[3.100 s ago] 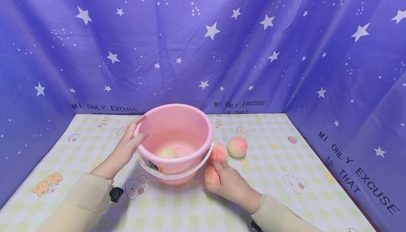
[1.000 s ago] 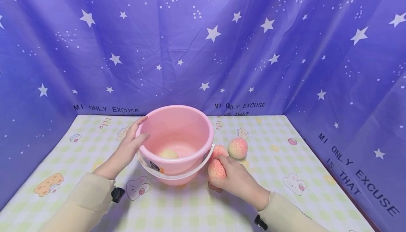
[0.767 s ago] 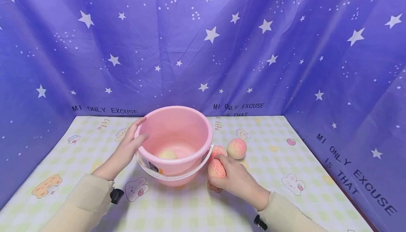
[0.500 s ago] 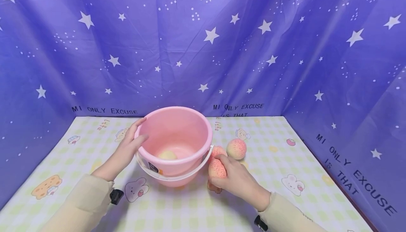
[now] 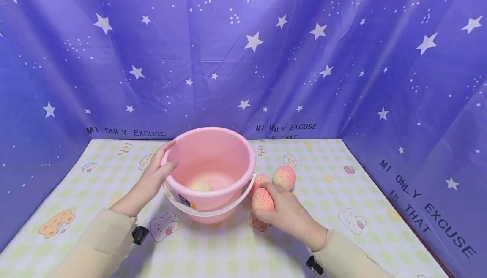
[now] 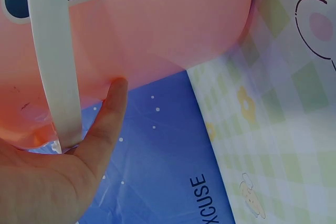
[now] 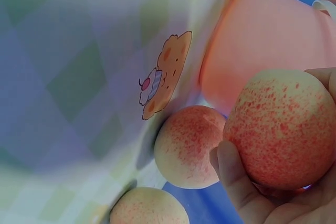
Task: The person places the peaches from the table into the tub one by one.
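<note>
A pink bucket (image 5: pixel 213 138) with a white handle stands on the table. My left hand (image 5: pixel 154 174) grips its left rim, thumb over the inside and fingers along the outer wall. In the left wrist view, one finger of the left hand (image 6: pixel 102 135) lies against the bucket's side (image 6: pixel 173 30). My right hand (image 5: pixel 287 210) holds a red-speckled peach (image 5: pixel 263 200), raised off the cloth in the right wrist view. Behind it a second peach (image 5: pixel 260 181) sits beside the bucket, partly hidden, and a third peach (image 5: pixel 284 178) lies farther right. Inside the bucket rests a pale round fruit (image 5: pixel 201 185).
A green-and-white checked cloth (image 5: pixel 213 252) with cartoon prints covers the table. Purple curtains (image 5: pixel 213 37) with white stars stand at the back and both sides. The bucket's handle (image 5: pixel 228 206) hangs down at the front.
Since the oldest frame, my right hand has lifted the nearest peach off the table and shifted it slightly right and away. My left hand and the bucket have stayed in place.
</note>
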The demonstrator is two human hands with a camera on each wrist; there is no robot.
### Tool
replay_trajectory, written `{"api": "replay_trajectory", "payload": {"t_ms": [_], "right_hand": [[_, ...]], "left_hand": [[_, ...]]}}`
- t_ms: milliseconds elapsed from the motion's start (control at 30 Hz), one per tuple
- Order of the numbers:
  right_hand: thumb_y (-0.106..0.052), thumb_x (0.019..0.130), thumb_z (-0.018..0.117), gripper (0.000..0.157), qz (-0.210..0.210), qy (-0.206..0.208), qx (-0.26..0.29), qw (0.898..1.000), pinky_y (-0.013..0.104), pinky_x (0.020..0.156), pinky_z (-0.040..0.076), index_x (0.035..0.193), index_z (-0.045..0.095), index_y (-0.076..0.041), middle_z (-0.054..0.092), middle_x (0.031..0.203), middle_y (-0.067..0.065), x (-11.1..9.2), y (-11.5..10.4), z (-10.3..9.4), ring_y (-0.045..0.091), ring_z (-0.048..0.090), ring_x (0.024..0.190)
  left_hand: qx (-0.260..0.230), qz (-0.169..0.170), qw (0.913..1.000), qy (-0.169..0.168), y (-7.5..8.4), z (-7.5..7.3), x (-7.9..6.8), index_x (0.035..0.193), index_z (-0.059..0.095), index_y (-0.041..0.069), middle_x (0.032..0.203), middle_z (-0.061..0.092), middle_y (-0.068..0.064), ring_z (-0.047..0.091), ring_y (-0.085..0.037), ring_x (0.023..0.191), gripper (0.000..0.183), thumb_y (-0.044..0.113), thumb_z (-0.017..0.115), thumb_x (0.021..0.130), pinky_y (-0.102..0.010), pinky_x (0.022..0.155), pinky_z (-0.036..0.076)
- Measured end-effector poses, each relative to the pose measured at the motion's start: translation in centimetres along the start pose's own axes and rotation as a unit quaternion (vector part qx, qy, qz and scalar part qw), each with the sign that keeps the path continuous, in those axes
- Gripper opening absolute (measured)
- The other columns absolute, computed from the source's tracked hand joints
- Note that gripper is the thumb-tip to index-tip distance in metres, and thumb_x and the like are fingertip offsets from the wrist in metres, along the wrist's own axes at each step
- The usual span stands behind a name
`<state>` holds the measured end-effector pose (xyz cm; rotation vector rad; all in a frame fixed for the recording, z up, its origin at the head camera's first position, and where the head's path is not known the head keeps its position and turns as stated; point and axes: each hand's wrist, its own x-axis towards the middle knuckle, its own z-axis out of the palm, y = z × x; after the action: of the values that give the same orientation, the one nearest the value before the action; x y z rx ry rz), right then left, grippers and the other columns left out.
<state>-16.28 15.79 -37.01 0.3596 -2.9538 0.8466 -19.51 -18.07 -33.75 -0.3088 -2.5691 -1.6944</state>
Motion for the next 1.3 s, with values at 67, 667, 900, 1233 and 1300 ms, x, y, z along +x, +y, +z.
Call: {"api": "replay_trajectory", "payload": {"t_ms": [67, 667, 900, 1233, 1300], "right_hand": [[-0.043, 0.074, 0.077, 0.065, -0.002, 0.003, -0.001, 1.0, 0.035, 0.079, 0.053, 0.132, 0.058, -0.017, 0.066, 0.118, 0.007, 0.0, 0.0, -0.1, 0.016, 0.061, 0.094], [-0.043, 0.077, 0.077, 0.064, -0.001, 0.017, 0.004, 1.0, 0.042, 0.086, 0.054, 0.132, 0.059, -0.018, 0.065, 0.125, 0.012, 0.1, -0.2, -0.9, 0.024, 0.064, 0.105], [-0.04, 0.077, 0.076, 0.063, -0.03, 0.023, -0.012, 0.999, 0.044, 0.085, 0.055, 0.132, 0.059, -0.015, 0.065, 0.127, 0.013, 0.2, -0.3, -1.3, 0.027, 0.065, 0.106], [-0.041, 0.077, 0.077, 0.063, -0.025, 0.021, -0.009, 0.999, 0.039, 0.08, 0.056, 0.133, 0.058, -0.018, 0.065, 0.125, 0.011, 0.5, -0.4, -1.6, 0.022, 0.064, 0.1], [-0.042, 0.077, 0.077, 0.062, -0.025, 0.023, -0.01, 0.999, 0.038, 0.078, 0.056, 0.132, 0.059, -0.019, 0.065, 0.125, 0.01, 0.5, -0.5, -1.7, 0.021, 0.065, 0.098]], "left_hand": [[-0.003, 0.002, 1.0, 0.001, 0.0, 0.0, 0.0, 0.159, 0.017, 0.017, 0.166, 0.008, -0.016, 0.004, -0.041, 0.152, 0.068, 0.027, 0.046, 0.098, -0.074, 0.115, 0.007], [0.009, -0.005, 0.9999, 0.001, 0.0, 0.0, -0.1, 0.159, 0.016, 0.02, 0.166, 0.006, -0.016, 0.003, -0.043, 0.152, 0.069, 0.029, 0.045, 0.098, -0.076, 0.113, 0.006], [0.007, -0.005, 1.0, -0.001, 0.1, 0.0, -0.1, 0.159, 0.016, 0.019, 0.166, 0.006, -0.016, 0.003, -0.043, 0.152, 0.069, 0.029, 0.045, 0.098, -0.076, 0.113, 0.006], [0.004, -0.006, 1.0, 0.001, 0.0, 0.0, 0.0, 0.159, 0.015, 0.02, 0.166, 0.005, -0.016, 0.003, -0.043, 0.152, 0.069, 0.03, 0.046, 0.098, -0.076, 0.113, 0.006], [0.005, -0.007, 1.0, 0.001, 0.0, 0.0, 0.0, 0.159, 0.015, 0.02, 0.166, 0.005, -0.016, 0.003, -0.043, 0.152, 0.069, 0.03, 0.046, 0.098, -0.076, 0.113, 0.006]]}}
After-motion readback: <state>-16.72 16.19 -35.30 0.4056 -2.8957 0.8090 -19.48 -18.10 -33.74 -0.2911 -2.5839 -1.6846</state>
